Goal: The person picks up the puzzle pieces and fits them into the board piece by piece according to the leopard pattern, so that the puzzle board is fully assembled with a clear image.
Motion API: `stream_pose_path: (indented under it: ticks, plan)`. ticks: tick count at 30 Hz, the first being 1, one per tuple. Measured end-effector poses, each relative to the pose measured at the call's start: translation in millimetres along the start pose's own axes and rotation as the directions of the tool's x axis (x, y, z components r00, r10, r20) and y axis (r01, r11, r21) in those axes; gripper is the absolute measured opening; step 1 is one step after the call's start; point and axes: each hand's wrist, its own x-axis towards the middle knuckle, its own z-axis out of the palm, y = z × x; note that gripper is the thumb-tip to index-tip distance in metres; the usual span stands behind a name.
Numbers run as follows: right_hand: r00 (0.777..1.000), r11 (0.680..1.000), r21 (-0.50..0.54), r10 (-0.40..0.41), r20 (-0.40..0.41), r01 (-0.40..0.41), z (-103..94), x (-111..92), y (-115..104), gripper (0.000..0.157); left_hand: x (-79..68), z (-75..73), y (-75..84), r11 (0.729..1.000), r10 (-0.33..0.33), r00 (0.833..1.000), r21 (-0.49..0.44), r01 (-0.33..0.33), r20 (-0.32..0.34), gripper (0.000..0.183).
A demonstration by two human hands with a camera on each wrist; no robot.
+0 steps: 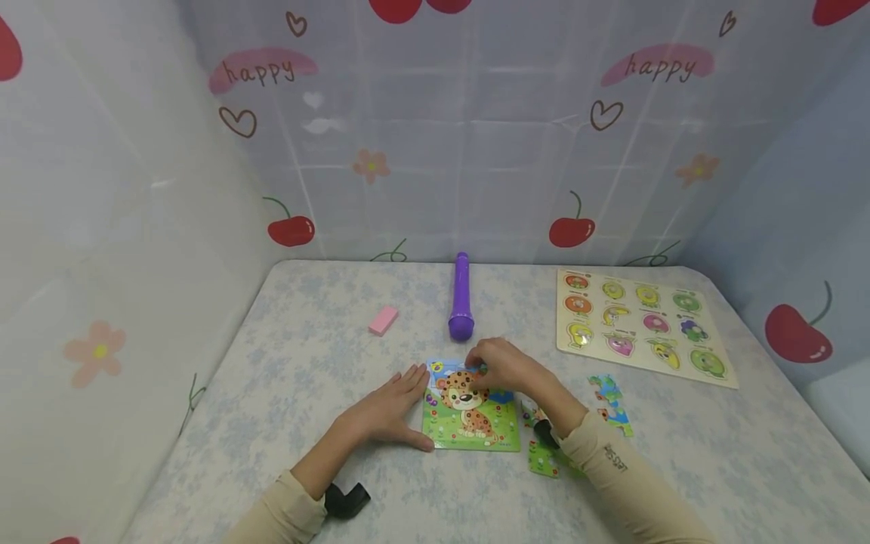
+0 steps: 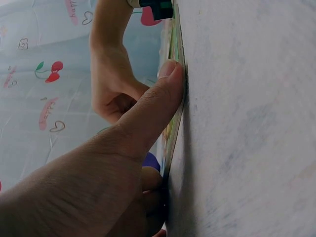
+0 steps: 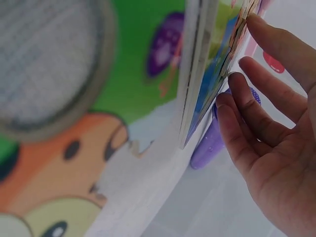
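Observation:
A square jigsaw puzzle [image 1: 476, 423] with a cartoon leopard on a green and blue ground lies before me in the head view. My left hand [image 1: 387, 412] lies along its left side, fingers extended, the thumb at the lower left corner. In the left wrist view that thumb [image 2: 165, 91] rests against the puzzle's edge. Over the puzzle's upper right part is my right hand [image 1: 503, 366], bent at the fingers. The right wrist view shows its thumb and fingertips [image 3: 224, 106] spread apart at the printed surface, with no loose piece between them.
Loose puzzle pieces [image 1: 615, 408] lie right of the puzzle; a green one [image 1: 544, 459] sits near the right wrist, which partly hides others. Behind are a purple toy microphone [image 1: 461, 298] and a pink block [image 1: 384, 320]. A fruit board [image 1: 635, 355] lies at the back right.

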Motion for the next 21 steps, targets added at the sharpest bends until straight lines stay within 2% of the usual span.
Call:
stream_pose_path:
  ticks: [9,21]
  plan:
    - [0.999,0.999,-0.029,-0.040,-0.013,0.040,-0.4,-1.5,0.2,0.029,0.0,-1.1,0.8,1.000,-0.004,1.000,0.016,0.004,0.004,0.120]
    - [1.000,1.000,-0.016,-0.010,0.000,0.010,1.1,-0.1,-3.0,0.040,0.0,0.8,0.2,1.000,-0.011,1.000,0.001,0.011,0.007,0.121]
